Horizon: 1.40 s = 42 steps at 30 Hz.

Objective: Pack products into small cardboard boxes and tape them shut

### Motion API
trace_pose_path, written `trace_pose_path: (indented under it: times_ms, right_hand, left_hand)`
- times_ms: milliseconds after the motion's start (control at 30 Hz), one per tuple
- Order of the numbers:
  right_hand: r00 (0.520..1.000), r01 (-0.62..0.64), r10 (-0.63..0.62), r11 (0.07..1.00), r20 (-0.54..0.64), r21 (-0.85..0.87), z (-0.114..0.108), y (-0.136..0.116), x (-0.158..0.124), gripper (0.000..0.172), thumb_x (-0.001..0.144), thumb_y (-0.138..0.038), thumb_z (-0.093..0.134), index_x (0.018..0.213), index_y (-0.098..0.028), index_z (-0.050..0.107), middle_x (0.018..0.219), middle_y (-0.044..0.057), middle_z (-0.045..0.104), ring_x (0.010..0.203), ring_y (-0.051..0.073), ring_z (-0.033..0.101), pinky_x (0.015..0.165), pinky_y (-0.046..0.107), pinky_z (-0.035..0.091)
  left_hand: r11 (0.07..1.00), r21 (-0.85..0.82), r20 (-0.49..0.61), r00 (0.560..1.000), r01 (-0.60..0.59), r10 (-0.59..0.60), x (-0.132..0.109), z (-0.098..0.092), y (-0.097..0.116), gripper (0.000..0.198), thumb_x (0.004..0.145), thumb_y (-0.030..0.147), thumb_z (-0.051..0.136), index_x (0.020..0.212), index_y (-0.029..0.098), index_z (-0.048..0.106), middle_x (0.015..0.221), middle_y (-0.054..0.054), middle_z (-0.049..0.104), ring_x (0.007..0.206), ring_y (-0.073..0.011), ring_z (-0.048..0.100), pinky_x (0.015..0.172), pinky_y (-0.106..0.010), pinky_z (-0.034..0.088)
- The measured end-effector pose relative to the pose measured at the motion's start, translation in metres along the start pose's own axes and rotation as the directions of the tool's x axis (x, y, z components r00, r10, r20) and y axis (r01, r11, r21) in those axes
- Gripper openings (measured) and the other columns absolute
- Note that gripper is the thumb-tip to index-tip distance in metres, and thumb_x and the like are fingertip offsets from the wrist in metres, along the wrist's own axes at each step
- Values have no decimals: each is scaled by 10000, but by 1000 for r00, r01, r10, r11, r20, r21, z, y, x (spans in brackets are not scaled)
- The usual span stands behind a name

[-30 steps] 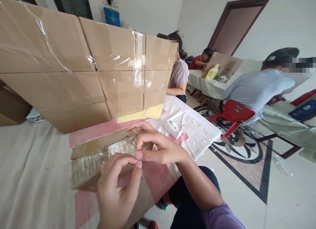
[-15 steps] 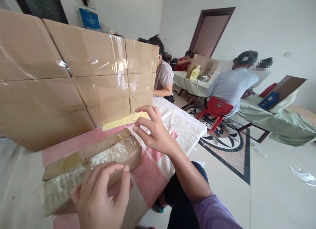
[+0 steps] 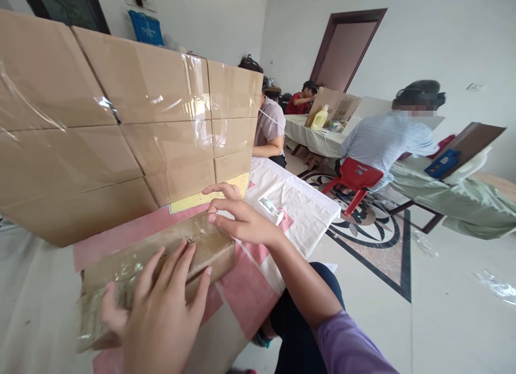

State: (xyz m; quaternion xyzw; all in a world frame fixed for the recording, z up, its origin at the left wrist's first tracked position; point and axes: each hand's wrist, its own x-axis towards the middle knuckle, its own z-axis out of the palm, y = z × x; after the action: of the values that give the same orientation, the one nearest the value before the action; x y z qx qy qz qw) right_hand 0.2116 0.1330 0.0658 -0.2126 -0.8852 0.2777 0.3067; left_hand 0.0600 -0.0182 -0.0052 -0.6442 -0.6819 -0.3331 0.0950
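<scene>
A long, low cardboard box point(image 3: 215, 256) lies on the table in front of me, its top covered with clear tape. My left hand point(image 3: 165, 304) is over the near left part of the box, fingers spread and fingertips at its top. At the right end, my right hand point(image 3: 242, 215) hovers above or touches the far corner, fingers curved and apart; which one I cannot tell. Neither hand holds anything. Part of the box top is hidden behind my left hand.
A wall of taped cartons point(image 3: 169, 105) stands behind the box. A small white object point(image 3: 271, 206) lies on the pink-and-white tablecloth point(image 3: 310, 202). Beyond are a person in light blue point(image 3: 379, 135) on a red chair point(image 3: 358, 175), other people, and a yellow bottle point(image 3: 320, 117).
My left hand has spread its fingers and come down onto the box top. My right hand has shifted slightly left and lower. The person in light blue has turned and reached out.
</scene>
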Motion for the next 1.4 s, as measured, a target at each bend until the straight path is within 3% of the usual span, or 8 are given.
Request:
trace_pose_path:
  times_ms: [333, 700, 933, 1000, 1100, 1200, 1300, 1400]
  right_hand:
    - [994, -105, 96, 968, 52, 227, 6, 20, 7, 206, 984, -339, 672, 834, -202, 638, 1404, 78, 564, 1415, 207, 464, 1245, 419, 285]
    - [992, -123, 127, 931, 9, 344, 12, 24, -7, 274, 907, -431, 742, 838, -202, 609, 1207, 81, 649, 1169, 200, 619, 1106, 376, 429]
    - [971, -221, 239, 928, -25, 298, 21, 34, -15, 193, 856, -325, 791, 832, -210, 639, 1367, 81, 583, 1398, 227, 488, 1215, 416, 319]
    - [970, -228, 244, 921, -11, 316, 21, 32, -11, 157, 866, -279, 775, 827, -206, 642, 1368, 83, 581, 1417, 221, 481, 1220, 413, 311]
    - [974, -217, 227, 915, 12, 341, 20, 27, -4, 136, 878, -230, 754, 807, -200, 642, 1356, 82, 591, 1414, 207, 489, 1226, 411, 307]
    - [977, -207, 209, 907, 34, 368, 16, 24, -2, 139, 884, -201, 742, 789, -192, 639, 1334, 85, 604, 1400, 200, 501, 1230, 413, 304]
    - [984, -180, 171, 900, 58, 397, 11, 26, -5, 111, 880, -189, 737, 808, -186, 653, 1317, 89, 606, 1403, 203, 503, 1223, 405, 312]
    - [988, -156, 137, 898, 77, 412, 5, 32, -8, 92, 875, -202, 745, 827, -187, 668, 1323, 91, 604, 1395, 220, 518, 1212, 417, 328]
  left_hand:
    - [994, 109, -17, 1000, 10, -8, 2, 2, -2, 434, 977, 309, 531, 1404, 263, 590, 1381, -112, 703, 1310, -405, 605, 1234, -718, 68]
    - [991, 76, -95, 988, -113, 120, 2, 24, -43, 555, 876, 359, 663, 1415, 290, 548, 1324, -144, 730, 1081, -367, 736, 1211, -675, 144]
    - [990, 84, -142, 982, -112, 123, 5, 19, -32, 481, 888, 336, 661, 1360, 291, 580, 1249, -137, 762, 1013, -354, 755, 1194, -676, 187]
    - [985, 102, -217, 963, -140, 159, 7, 14, -28, 431, 895, 301, 666, 1321, 268, 603, 1199, -138, 779, 971, -333, 762, 1191, -655, 207]
    - [953, 46, -356, 886, -300, 296, 9, 2, -16, 287, 873, 175, 694, 1147, 253, 667, 1000, -65, 815, 836, -249, 762, 1135, -525, 326]
    - [876, -129, -377, 840, -465, 390, 7, -3, 9, 260, 844, 32, 660, 1005, 236, 679, 841, 3, 781, 766, -176, 725, 978, -403, 418]
    - [788, -248, -338, 813, -563, 474, -2, 14, 37, 273, 825, -16, 587, 970, 199, 670, 758, 7, 719, 727, -165, 665, 837, -375, 415]
    - [684, -270, -335, 732, -678, 594, -21, 53, 53, 190, 830, 52, 519, 868, 198, 634, 639, 8, 590, 618, -169, 544, 678, -361, 333]
